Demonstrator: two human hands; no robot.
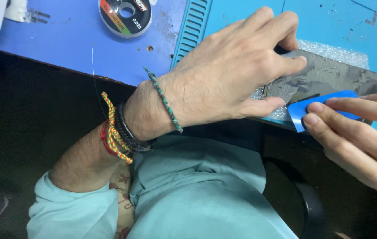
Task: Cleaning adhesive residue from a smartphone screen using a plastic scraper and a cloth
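From the head camera, everything sits around a flat grey panel (325,77) lying on a teal mat (250,13) at the edge of a blue table (64,40). The panel's surface looks scratched and mottled, and it rests on a sheet of bubble wrap (334,51) that peeks out along its far edge and at its near left corner.

The left hand (237,71) lies over the left end of the panel, fingers closed on it: the thumb presses the near corner, and the other fingers curl over the far edge (the fingertips on that side are partly hidden). The wrist carries several braided bands, and the forearm ends in a pale teal sleeve.

The right hand (356,137) comes in at the near right of the panel, and pinches a thin blue plastic card (319,108) between thumb and fingers. The card lies flat against the panel's near edge; whether its tip goes under the panel cannot be told.

Well away to the left of the panel, on the blue table, sits a round spool of wire (125,15).
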